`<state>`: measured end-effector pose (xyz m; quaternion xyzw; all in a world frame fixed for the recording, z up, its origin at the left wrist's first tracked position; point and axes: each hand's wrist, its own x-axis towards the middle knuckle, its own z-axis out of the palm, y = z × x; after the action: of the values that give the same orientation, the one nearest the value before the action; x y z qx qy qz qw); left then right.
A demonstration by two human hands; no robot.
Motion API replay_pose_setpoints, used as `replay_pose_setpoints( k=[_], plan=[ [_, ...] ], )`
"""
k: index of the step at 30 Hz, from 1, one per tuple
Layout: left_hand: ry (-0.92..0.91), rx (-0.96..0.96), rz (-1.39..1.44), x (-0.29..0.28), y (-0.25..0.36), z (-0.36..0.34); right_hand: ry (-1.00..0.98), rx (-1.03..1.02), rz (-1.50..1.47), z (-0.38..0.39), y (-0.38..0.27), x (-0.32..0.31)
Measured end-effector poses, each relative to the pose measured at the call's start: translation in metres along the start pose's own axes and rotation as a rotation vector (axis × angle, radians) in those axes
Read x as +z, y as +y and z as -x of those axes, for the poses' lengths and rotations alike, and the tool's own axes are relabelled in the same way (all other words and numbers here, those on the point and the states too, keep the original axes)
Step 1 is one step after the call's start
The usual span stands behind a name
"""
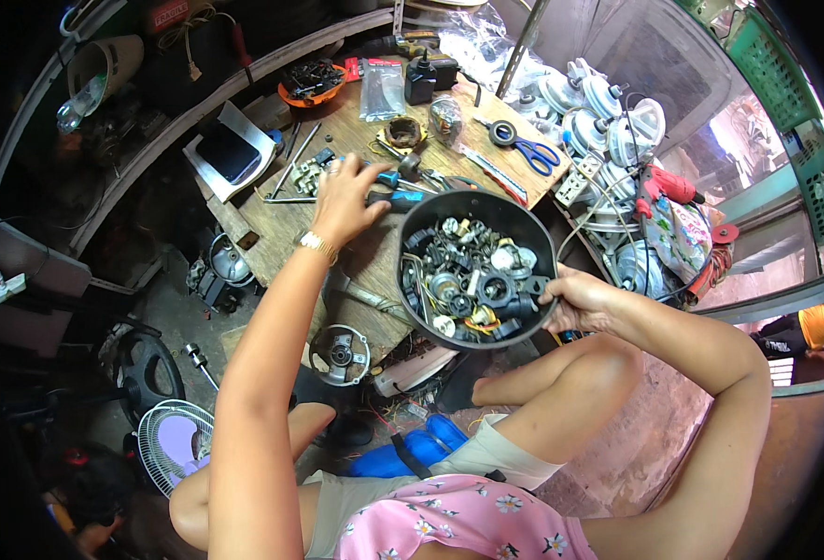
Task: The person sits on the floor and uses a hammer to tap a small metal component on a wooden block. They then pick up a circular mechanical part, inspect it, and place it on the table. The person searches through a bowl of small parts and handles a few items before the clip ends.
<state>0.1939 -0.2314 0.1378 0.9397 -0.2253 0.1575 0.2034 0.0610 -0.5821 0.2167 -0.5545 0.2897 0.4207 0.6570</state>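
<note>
My right hand (578,299) grips the right rim of a round black pan (472,203), fingers closed on its edge. Small parts (477,275) fill the pan: switches, knobs, metal pieces and bits of wire. The pan is held at the table's near right edge, above my knees. My left hand (345,198) reaches over the wooden table (365,245), palm down and empty as far as I see, fingers apart. Just beyond it lies a small metal part (309,175). Beside its fingers are blue-handled tools (401,199), partly hidden by the hand and pan.
A copper-wound motor coil (402,135), blue-handled scissors (533,151) and an orange bowl (314,86) of dark parts lie on the table. To the right are stacked clear plastic housings (608,126) and a red drill (666,189). A fan (174,439) stands at lower left.
</note>
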Motion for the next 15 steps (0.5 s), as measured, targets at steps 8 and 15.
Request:
replay_pose_setpoints(
  k=[8,15],
  plan=[
    [0.1,-0.326,0.17,-0.036,-0.001,0.121,0.02,-0.192,0.018,-0.054,-0.02,0.007],
    [0.086,-0.575,0.54,-0.026,-0.019,0.155,0.604,-0.738,0.964,-0.041,-0.026,0.015]
  ],
)
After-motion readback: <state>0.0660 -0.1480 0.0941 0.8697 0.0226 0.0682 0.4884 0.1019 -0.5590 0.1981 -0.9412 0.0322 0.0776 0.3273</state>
